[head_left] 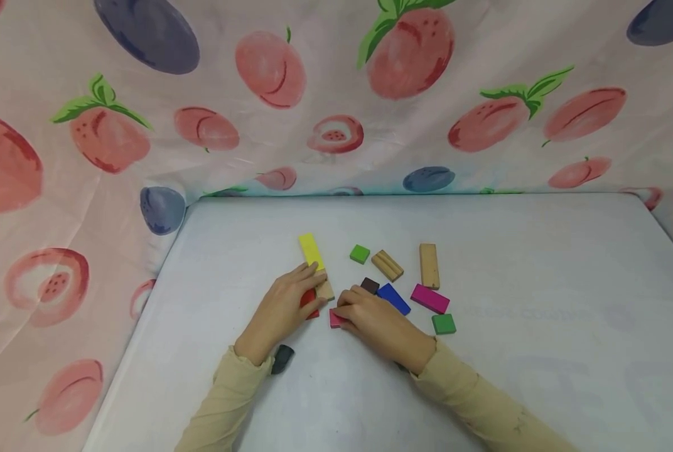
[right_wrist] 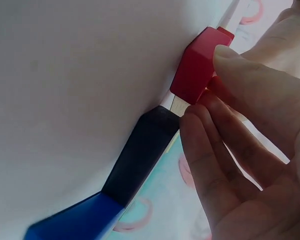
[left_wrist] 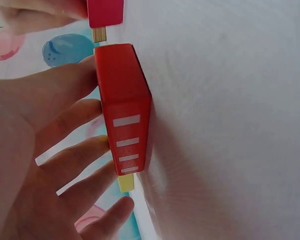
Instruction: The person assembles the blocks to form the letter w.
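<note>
In the head view my left hand (head_left: pixel 282 304) lies over a red block (head_left: pixel 309 304) and a plain wooden block (head_left: pixel 324 287). The left wrist view shows its fingers stretched along one side of the red block (left_wrist: pixel 124 105), which carries white marks; the thumb touches it near one end. A yellow block (head_left: pixel 311 250) touches the wooden one at its far end. My right hand (head_left: pixel 378 323) pinches a pinkish-red block (right_wrist: pixel 195 67) between thumb and fingers, just right of the red block. Beyond that hand lie a dark block (head_left: pixel 370 285) and a blue block (head_left: pixel 393 299).
Farther right are a magenta block (head_left: pixel 430 299), a green block (head_left: pixel 444 324) and a long wooden block (head_left: pixel 429 266). A grooved wooden block (head_left: pixel 387 265) and a lighter green block (head_left: pixel 360 254) sit farther back. The white table (head_left: pixel 540 263) meets a fruit-patterned cloth (head_left: pixel 336 75).
</note>
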Action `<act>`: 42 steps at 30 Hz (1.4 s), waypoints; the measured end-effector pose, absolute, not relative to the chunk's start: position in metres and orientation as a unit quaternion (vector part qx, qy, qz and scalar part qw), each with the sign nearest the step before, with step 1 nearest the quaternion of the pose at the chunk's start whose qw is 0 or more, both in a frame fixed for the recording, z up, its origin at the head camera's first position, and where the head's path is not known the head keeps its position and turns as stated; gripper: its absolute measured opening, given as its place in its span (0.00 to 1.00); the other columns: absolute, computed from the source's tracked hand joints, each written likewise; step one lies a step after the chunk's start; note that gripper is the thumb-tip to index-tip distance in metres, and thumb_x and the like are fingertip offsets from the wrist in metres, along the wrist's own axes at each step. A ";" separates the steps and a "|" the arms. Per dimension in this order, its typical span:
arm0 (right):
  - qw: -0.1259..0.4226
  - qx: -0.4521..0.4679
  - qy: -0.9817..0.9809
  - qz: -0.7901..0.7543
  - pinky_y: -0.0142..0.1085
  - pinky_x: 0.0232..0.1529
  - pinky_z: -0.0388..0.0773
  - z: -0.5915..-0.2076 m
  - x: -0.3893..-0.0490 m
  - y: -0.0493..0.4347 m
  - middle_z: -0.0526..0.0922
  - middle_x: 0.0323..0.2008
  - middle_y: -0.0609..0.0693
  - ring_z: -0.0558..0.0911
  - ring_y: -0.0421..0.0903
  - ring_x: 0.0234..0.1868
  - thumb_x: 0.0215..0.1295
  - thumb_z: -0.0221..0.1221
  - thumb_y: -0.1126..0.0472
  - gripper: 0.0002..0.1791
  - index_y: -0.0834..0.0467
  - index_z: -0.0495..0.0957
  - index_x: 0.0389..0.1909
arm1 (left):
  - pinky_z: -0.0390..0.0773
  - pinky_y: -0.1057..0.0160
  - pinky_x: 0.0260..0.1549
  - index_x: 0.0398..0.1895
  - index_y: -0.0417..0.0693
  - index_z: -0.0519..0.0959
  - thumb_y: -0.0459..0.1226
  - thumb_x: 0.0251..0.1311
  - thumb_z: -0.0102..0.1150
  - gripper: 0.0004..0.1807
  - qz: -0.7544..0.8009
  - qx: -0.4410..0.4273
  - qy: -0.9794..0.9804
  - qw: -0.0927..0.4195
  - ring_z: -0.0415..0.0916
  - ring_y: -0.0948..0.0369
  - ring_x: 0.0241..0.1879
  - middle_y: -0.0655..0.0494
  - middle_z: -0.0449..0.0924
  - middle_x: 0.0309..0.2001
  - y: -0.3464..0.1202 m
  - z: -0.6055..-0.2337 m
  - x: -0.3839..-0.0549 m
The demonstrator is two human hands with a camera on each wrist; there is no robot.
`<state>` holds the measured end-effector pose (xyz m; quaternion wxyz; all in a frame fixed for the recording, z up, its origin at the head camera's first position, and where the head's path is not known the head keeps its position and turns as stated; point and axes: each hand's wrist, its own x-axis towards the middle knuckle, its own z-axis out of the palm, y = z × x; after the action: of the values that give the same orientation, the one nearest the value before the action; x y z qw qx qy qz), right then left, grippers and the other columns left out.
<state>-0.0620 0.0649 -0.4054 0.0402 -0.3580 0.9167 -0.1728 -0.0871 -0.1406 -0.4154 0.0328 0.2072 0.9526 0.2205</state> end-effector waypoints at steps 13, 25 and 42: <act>0.035 -0.359 0.913 -0.193 0.30 0.48 0.82 -0.405 -0.073 0.059 0.84 0.45 0.49 0.79 0.42 0.48 0.62 0.68 0.62 0.15 0.59 0.86 0.50 | 0.67 0.46 0.67 0.62 0.48 0.79 0.43 0.61 0.68 0.26 0.231 0.212 0.949 0.034 0.65 0.46 0.71 0.45 0.70 0.69 -0.142 -0.416 -0.089; 0.027 -0.353 0.913 -0.205 0.31 0.49 0.82 -0.407 -0.075 0.059 0.84 0.44 0.49 0.79 0.42 0.48 0.62 0.68 0.63 0.14 0.60 0.86 0.48 | 0.68 0.48 0.67 0.64 0.48 0.78 0.42 0.62 0.68 0.27 0.238 0.208 0.948 0.045 0.66 0.48 0.70 0.46 0.68 0.70 -0.143 -0.415 -0.087; 0.015 -0.363 0.908 -0.209 0.32 0.48 0.82 -0.408 -0.076 0.059 0.83 0.43 0.50 0.79 0.44 0.48 0.61 0.68 0.64 0.13 0.61 0.86 0.47 | 0.67 0.45 0.67 0.65 0.49 0.76 0.43 0.63 0.66 0.27 0.238 0.201 0.949 0.054 0.66 0.48 0.70 0.47 0.66 0.72 -0.144 -0.413 -0.084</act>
<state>-0.0760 0.0595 -0.4080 0.0151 -0.3625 0.9080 -0.2093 -0.0842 -0.1435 -0.4135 0.0543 0.2012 0.9486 0.2380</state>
